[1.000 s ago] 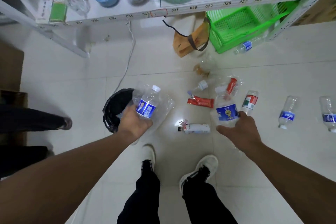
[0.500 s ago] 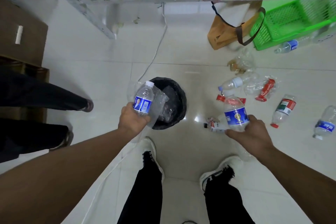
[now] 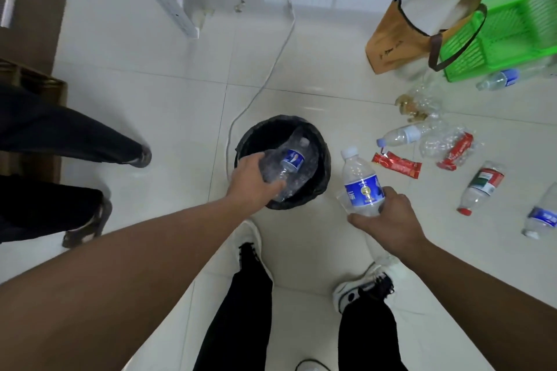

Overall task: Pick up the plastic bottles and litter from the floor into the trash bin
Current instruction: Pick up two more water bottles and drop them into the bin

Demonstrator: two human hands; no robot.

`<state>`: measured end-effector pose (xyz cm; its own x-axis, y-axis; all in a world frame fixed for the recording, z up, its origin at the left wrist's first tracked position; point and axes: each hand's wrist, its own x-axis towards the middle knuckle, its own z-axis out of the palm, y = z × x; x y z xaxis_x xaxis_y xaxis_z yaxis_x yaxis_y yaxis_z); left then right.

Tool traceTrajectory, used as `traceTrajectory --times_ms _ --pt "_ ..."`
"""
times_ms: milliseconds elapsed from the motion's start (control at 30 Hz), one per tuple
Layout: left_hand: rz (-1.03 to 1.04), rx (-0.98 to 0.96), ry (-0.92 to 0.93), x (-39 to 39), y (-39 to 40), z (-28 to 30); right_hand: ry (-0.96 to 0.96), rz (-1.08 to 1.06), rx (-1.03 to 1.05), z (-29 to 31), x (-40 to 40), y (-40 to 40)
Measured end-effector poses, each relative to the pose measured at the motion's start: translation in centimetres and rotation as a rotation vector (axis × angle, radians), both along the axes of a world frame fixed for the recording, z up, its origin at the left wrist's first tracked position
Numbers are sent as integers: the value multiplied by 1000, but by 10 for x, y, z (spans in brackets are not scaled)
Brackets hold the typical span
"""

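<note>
Plastic bottle [image 3: 289, 164] gripped in the left hand [image 3: 251, 181] sits over the trash bin [image 3: 250, 137] (release seems next). Right hand [image 3: 388, 220] holds another bottle [image 3: 360, 182], just right of the bin.

A person's left hand [image 3: 253, 181] holds a clear plastic bottle with a blue label [image 3: 289, 166] over a round black-lined trash bin [image 3: 324, 153], while the right hand [image 3: 388, 220] grips a white-capped, blue-labelled water bottle [image 3: 360, 184]. More bottles and red wrappers [image 3: 396, 164] lie scattered across the white tiled floor [image 3: 150, 84].

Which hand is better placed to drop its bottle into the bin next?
Left hand: its bottle is already over the trash bin opening. The right hand holds its bottle beside the bin.
</note>
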<state>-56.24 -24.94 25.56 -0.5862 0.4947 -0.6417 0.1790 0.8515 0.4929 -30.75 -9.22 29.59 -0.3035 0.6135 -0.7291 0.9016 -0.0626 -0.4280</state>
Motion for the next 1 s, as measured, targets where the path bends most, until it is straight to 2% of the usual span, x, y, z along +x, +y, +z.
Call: traceTrajectory --times_ms 367,767,1000 --pt "71 -48 29 -31 -49 -3 59 -11 -34 0 -76 -18" --pt "-66 -7 -21 -76 -66 -11 77 -109 -53 -41 -136 -57" --pt "-169 -37 -2 -93 -72 -1 9 -119 -42 -35 -123 -74"
